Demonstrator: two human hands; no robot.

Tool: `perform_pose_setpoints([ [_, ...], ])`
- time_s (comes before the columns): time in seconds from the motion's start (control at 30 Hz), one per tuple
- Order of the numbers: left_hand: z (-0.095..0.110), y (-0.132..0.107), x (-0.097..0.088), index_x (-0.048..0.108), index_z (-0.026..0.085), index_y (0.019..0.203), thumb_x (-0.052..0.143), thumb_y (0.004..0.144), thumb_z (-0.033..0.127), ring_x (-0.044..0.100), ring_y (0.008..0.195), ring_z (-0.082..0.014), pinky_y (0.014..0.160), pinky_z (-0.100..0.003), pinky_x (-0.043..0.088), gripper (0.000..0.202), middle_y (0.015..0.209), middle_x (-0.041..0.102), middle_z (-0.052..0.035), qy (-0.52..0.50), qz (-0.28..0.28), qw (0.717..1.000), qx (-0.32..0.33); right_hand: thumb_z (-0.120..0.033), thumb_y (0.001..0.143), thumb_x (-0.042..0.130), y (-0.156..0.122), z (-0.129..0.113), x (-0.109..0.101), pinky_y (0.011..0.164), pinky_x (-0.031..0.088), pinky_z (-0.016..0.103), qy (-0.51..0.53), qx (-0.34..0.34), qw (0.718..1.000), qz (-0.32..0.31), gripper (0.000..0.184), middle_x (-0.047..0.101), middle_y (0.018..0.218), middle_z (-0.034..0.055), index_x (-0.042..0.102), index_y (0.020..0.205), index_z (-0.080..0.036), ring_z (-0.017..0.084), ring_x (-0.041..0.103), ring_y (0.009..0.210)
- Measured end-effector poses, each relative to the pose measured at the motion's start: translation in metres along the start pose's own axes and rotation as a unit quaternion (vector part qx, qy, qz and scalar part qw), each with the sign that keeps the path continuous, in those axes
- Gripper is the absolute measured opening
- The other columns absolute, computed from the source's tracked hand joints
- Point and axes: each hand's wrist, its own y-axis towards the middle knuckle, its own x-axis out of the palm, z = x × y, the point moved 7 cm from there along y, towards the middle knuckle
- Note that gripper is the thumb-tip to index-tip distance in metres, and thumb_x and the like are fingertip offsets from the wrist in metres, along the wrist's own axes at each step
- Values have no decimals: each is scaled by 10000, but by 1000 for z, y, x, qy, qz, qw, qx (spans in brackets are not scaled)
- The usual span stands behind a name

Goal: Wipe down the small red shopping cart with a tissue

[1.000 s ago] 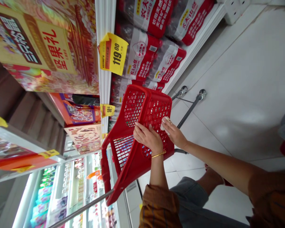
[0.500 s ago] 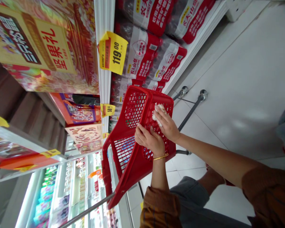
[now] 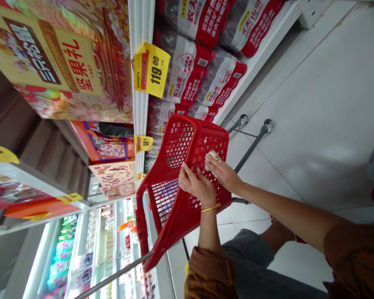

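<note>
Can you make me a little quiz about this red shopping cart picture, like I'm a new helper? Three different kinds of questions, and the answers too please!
1. True or false: the gold bracelet is on the same arm as the right hand.
2. Pick one: what does the right hand hold against the red cart?
A) an apple
B) a crumpled white cloth
C) a toy car
3. Fill in the blank: the big yellow price tag says ___.00.

Key:
1: false, it's on the arm with the left hand.
2: B.
3: 119.

Red lattice basket point(image 3: 181, 216), whitish cloth point(image 3: 215, 155)
</note>
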Motion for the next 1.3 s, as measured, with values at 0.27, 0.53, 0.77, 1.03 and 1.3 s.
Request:
perform_pose_setpoints([
  [0.27,-3,-7,-7,459,116,1379,396,952,286,494,1217,-265,1042,-429,360,464,1270,560,-197,-25,21,999,19,-60,930,377,8,-19,-17,1156,331,495,1,-30,999,29,640,271,1551,59,175,1498,-274,220,252,1430],
  [0.53,4,-12,-13,463,121,1379,390,953,262,502,1205,-257,1042,-420,356,455,1269,559,-197,-36,32,999,24,-121,946,372,50,-26,-17,1169,284,533,-35,1,997,62,651,201,1575,16,107,1502,-330,233,215,1441],
  [0.77,5,-12,-14,473,121,1371,402,949,241,519,1179,-250,1034,-413,362,445,1243,574,-191,-34,46,998,25,-117,958,371,40,-31,-15,1171,314,482,-34,-18,998,43,642,224,1566,23,90,1501,-312,216,219,1438],
  [1.03,1,-14,-14,461,121,1380,388,943,215,515,1182,-244,1040,-408,358,452,1253,569,-187,-39,40,998,29,-87,958,377,13,-28,-5,1197,290,433,-15,-35,999,-12,645,293,1539,19,115,1497,-323,200,280,1414],
  [1.3,-1,-15,-14,469,120,1375,358,945,211,509,1185,-248,1026,-414,371,453,1253,572,-190,-53,42,997,38,-94,963,357,10,-39,-13,1156,343,479,-9,-70,997,-13,581,353,1512,71,190,1492,-267,204,306,1405],
])
